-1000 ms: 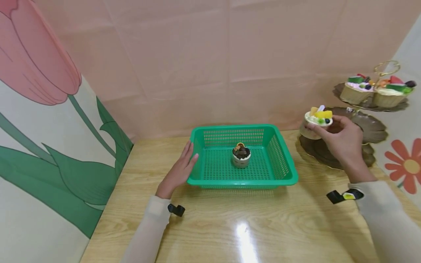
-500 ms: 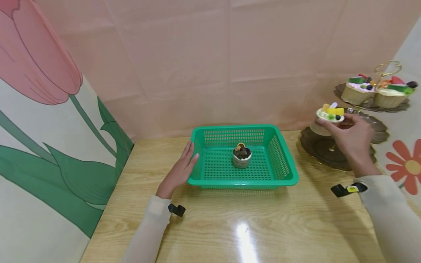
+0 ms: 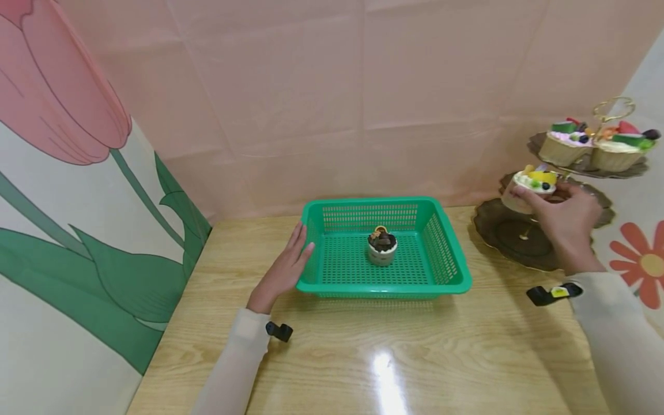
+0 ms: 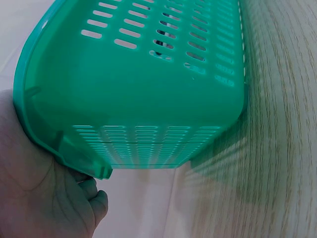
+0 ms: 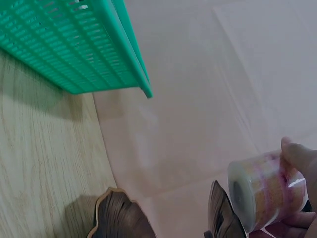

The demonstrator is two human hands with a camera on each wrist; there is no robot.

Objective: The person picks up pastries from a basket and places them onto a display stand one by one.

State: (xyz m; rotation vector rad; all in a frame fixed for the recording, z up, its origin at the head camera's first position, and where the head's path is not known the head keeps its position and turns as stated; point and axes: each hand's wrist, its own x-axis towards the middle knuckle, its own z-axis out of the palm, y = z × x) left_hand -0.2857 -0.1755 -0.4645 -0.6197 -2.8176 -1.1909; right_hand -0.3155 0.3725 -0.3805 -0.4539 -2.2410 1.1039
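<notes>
My right hand (image 3: 573,219) grips a clear dessert cup (image 3: 517,199) topped with cream and yellow fruit, thumb and fingers on opposite sides. It holds the cup above the lowest plate (image 3: 495,233) of a brown tiered stand, in front of the middle plate. In the right wrist view, the cup (image 5: 270,191) shows pink and tan layers and hangs beside a brown plate edge (image 5: 223,213). My left hand (image 3: 282,268) rests with straight fingers against the left rim of a green basket (image 3: 384,288). Inside the basket stands a chocolate-topped dessert cup (image 3: 382,253).
Two fruit-topped cupcakes (image 3: 562,150) sit on the stand's top plate, below a gold handle (image 3: 614,106). The wooden table (image 3: 332,357) meets a pink backdrop (image 3: 270,115) behind the basket. A floral panel (image 3: 648,265) borders the right side.
My right hand has carried the fruit-topped dessert cup to the right, further over the tiered stand. The left hand and the basket have stayed in place.
</notes>
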